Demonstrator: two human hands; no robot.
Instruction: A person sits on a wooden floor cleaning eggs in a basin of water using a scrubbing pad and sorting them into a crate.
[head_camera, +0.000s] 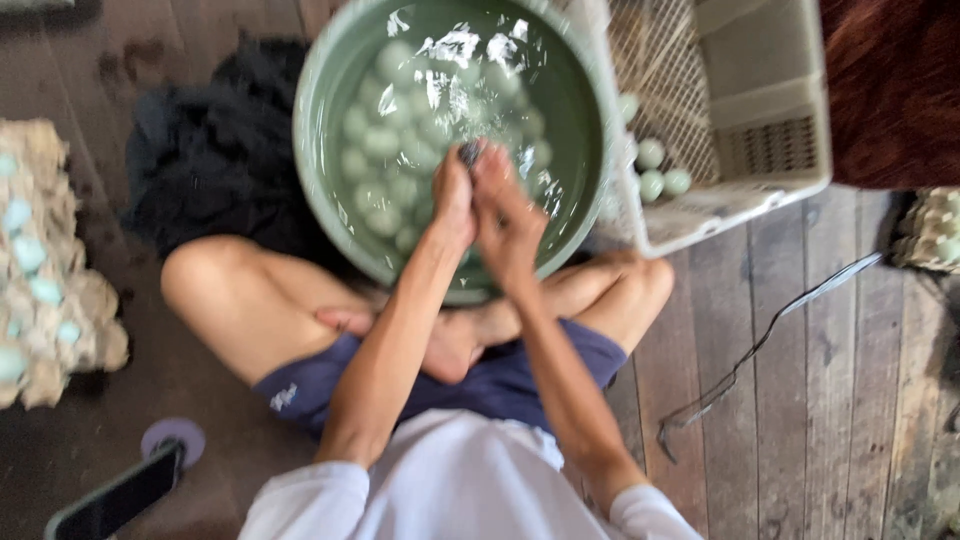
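A green basin (330, 200) full of water and several pale green eggs (385, 145) stands on the wooden floor in front of my crossed legs. Both hands are raised together over the basin's near side. My left hand (452, 195) and my right hand (505, 215) press against each other around a small dark object (470, 152), which looks like a scrubbing pad or a dirty egg; blur keeps me from telling which hand grips it.
A white plastic basket (770, 150) with a few pale eggs (662, 170) stands at the right of the basin. Cardboard egg trays (50, 290) with eggs lie at the left, another tray (930, 235) at far right. A dark cloth (210, 150), a phone (115, 495), a loose wire (750, 350).
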